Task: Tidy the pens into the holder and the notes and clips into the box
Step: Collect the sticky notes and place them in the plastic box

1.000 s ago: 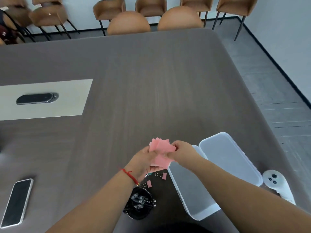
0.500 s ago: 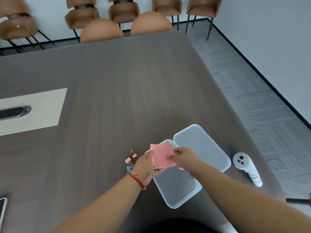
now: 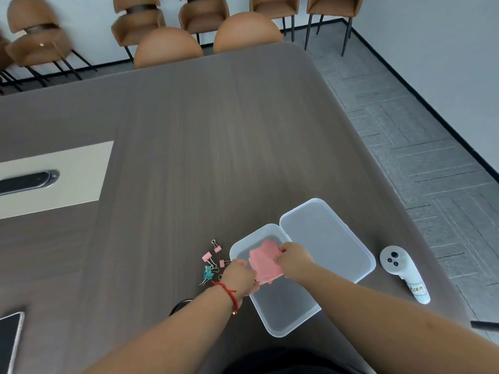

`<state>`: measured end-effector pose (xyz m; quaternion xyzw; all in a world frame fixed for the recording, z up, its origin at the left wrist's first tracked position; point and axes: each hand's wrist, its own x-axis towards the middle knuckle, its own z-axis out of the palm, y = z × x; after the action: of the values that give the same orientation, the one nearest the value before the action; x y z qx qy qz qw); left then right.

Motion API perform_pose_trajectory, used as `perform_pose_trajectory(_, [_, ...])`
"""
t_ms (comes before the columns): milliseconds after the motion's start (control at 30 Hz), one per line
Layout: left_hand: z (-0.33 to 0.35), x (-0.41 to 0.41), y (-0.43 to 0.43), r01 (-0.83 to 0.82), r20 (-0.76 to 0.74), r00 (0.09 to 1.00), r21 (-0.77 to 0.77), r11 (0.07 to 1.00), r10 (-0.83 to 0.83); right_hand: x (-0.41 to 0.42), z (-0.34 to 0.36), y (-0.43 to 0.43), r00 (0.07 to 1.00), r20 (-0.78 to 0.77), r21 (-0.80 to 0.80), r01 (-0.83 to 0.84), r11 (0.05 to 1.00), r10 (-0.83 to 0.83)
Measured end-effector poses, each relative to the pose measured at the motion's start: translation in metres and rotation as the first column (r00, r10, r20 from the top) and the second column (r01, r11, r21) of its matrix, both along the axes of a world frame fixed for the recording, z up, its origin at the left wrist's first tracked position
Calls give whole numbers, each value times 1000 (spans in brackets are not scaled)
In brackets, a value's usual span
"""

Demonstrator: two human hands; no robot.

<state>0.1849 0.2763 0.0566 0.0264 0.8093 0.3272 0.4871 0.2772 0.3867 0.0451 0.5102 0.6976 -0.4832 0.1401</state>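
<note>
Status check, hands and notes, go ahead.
Left hand and right hand both gripping pink notes over open box. Clips on table. Path clear.

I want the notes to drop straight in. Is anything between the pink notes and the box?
Nothing visible. Both the left hand and the right hand hold the pink notes directly above the open box; its lid lies folded back to the right.

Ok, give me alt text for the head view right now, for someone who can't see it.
Both hands, left hand and right hand, hold a stack of pink notes over the open clear box on a grey table. Loose binder clips lie left of the box.
</note>
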Motion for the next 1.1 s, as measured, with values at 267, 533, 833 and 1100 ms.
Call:
perform_pose_trajectory(267, [4,1,-5,267,-159,954,78,960,-253,-32,-35,0,993,48,-5,-105,994,105])
perform_pose_trajectory(533, [-15,-9,-22,-239,236,951,141,961,202,-44,-55,-5,969,163,47,-197,979,187])
perform_pose_trajectory(833, [-6,-15,-12,-227,145,966,101,969,212,-36,-55,7,966,120,140,-243,960,227])
perform_pose_trajectory(1100, [-1,-39,-5,-112,179,981,184,977,78,-38,-38,5,980,104,118,-182,976,170])
